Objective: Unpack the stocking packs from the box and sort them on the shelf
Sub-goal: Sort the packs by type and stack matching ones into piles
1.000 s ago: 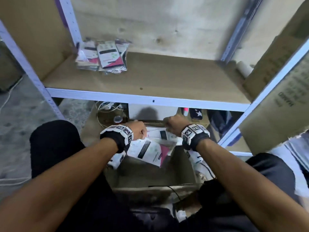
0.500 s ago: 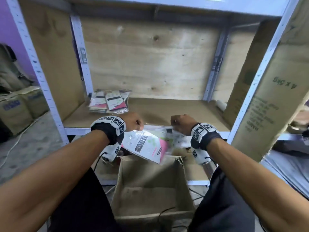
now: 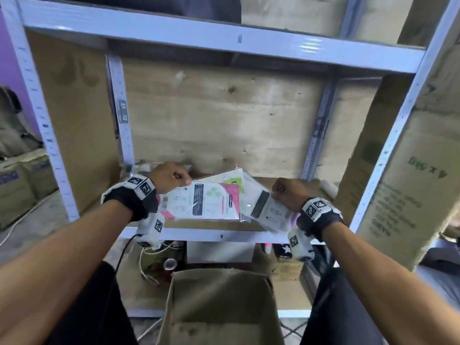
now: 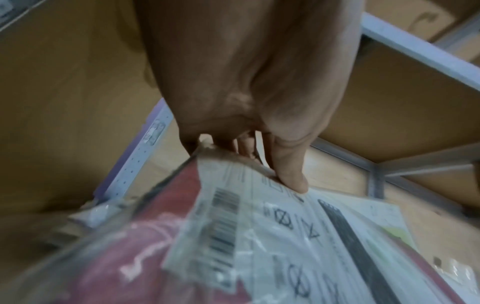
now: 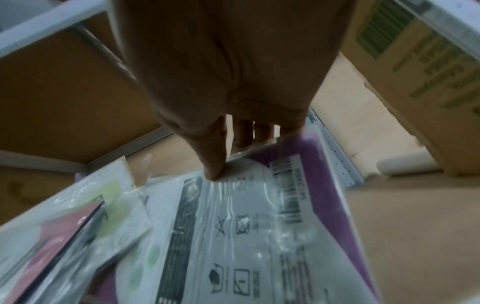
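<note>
- Two hands raised before a metal shelf [image 3: 189, 236] backed with plywood, printed cartons at right.
- Open cardboard box [image 3: 221, 302] on floor below.
- Left hand [image 3: 169, 176] and right hand [image 3: 288, 192], fingers pinching stocking packs [image 3: 211, 202] above the shelf board.

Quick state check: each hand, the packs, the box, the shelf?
left hand: pinches the pink-backed packs, held above the shelf edge
right hand: pinches the purple-backed pack
box: open, on the floor below, inside not fully visible
shelf: earlier packs mostly hidden behind left hand
</note>
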Tool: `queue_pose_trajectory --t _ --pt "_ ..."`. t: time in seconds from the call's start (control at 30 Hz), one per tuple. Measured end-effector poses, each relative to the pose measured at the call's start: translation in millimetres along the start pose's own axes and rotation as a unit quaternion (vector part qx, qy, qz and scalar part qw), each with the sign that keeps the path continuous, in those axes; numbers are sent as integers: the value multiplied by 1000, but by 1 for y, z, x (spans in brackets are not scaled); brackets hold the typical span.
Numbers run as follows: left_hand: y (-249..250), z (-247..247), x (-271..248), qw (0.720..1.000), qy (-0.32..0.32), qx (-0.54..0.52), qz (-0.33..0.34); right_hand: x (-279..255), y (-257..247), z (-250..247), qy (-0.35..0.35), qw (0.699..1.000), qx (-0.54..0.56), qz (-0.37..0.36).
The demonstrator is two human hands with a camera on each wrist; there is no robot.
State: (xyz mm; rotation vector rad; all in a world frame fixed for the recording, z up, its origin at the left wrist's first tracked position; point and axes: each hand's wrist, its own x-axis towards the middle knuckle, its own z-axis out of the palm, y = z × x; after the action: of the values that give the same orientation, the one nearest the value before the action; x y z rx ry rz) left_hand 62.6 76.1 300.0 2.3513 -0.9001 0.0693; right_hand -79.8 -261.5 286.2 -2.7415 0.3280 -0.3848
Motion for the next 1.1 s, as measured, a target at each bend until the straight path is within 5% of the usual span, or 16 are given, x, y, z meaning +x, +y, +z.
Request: queue_pose_trajectory --t 0.2,0.33,0.53,0.7,0.97,1.1 --pt "-46 20 32 984 96 -135 -63 46 6 45 4 992 123 28" --pt "-77 44 52 938 148 -274 -154 79 4 80 -10 972 230 53" --pt "-116 66 81 874 261 -330 -244 130 -14 123 -28 922 369 114" --pt "-142 47 109 845 302 -244 -367 168 -49 153 -55 885 438 145" --pt "-195 21 127 784 355 -240 -449 223 -118 198 -163 814 535 157" --pt "-215 17 129 783 342 -249 -457 245 -149 216 -183 816 522 169"
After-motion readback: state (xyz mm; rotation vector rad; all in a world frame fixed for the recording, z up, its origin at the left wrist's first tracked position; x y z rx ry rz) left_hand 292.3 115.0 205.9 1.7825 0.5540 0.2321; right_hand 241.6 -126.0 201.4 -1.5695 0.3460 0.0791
